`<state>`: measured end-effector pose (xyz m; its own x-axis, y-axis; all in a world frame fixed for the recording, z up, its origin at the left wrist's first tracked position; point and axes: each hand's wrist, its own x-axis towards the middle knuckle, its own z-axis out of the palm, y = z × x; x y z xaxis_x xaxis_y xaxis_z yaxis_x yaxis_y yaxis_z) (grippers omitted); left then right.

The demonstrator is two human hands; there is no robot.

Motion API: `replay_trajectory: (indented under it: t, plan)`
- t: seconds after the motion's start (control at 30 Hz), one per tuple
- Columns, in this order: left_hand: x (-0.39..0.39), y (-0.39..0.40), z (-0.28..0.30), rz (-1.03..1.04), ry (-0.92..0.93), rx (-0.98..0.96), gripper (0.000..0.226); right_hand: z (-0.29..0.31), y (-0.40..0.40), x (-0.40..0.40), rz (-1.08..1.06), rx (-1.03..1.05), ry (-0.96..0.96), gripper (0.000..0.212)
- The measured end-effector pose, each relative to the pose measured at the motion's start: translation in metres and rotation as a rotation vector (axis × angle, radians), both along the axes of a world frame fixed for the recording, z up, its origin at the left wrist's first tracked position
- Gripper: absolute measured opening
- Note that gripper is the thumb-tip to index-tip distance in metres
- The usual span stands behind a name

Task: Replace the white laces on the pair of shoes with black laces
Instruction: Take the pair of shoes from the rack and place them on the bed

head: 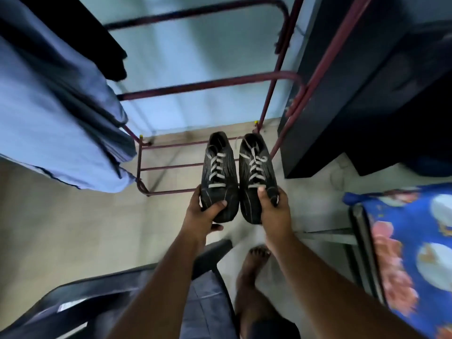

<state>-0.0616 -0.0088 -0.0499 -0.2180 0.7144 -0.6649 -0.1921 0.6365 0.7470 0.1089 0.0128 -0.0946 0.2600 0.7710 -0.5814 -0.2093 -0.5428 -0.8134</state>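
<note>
2 shoes (238,177) w/ white laces (216,167) | L hand (200,211) grips left toe, R hand (274,209) right | rack (171,167) rail just behind

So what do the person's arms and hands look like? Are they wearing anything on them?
Both arms are bare, with no sleeves in view. The left hand and right hand wear no gloves, and no rings, watch or bracelets show. The fingers have short, plain nails.

Dim, bluish indoor light; motion blur smears the red metal rack (210,85) and frame edges, with wide-angle bending at the borders.
</note>
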Motion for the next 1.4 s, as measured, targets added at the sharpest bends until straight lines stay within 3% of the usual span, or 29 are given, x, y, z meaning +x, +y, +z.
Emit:
replay_trajectory:
  t: [0.23,0.43,0.5,0.67,0.73,0.9,1.0,1.17,1.27,1.4]
  plan:
    - [0.051,-0.081,0.126,-0.060,0.018,0.085,0.055,0.126,-0.086,0.054,-0.074,0.076,0.087,0.035]
    - [0.124,-0.082,0.186,-0.307,0.032,0.205,0.066,0.184,-0.123,0.133,-0.251,0.125,0.055,0.050]
    - [0.162,-0.074,0.195,-0.421,-0.022,0.234,0.068,0.197,-0.136,0.170,-0.367,0.121,0.079,0.046]
    - [0.269,-0.051,0.199,-0.711,-0.190,0.256,0.074,0.223,-0.171,0.255,-0.709,0.144,0.037,0.039]
    - [0.314,-0.047,0.200,-0.859,-0.203,0.253,0.078,0.229,-0.188,0.284,-0.862,0.123,0.004,0.046]
    - [0.409,-0.058,0.201,-1.169,-0.299,0.228,0.071,0.240,-0.236,0.332,-1.181,0.115,-0.042,0.046]
    - [0.453,-0.077,0.202,-1.297,-0.337,0.149,0.074,0.236,-0.269,0.353,-1.266,0.079,-0.020,0.062]
    - [0.511,-0.126,0.186,-1.408,-0.291,0.082,0.069,0.219,-0.328,0.393,-1.378,0.033,-0.057,0.049]
    - [0.537,-0.158,0.172,-1.456,-0.263,0.105,0.070,0.200,-0.359,0.413,-1.408,0.002,-0.015,0.062]
    - [0.565,-0.192,0.162,-1.461,-0.211,0.094,0.058,0.182,-0.392,0.437,-1.424,0.002,-0.006,0.059]
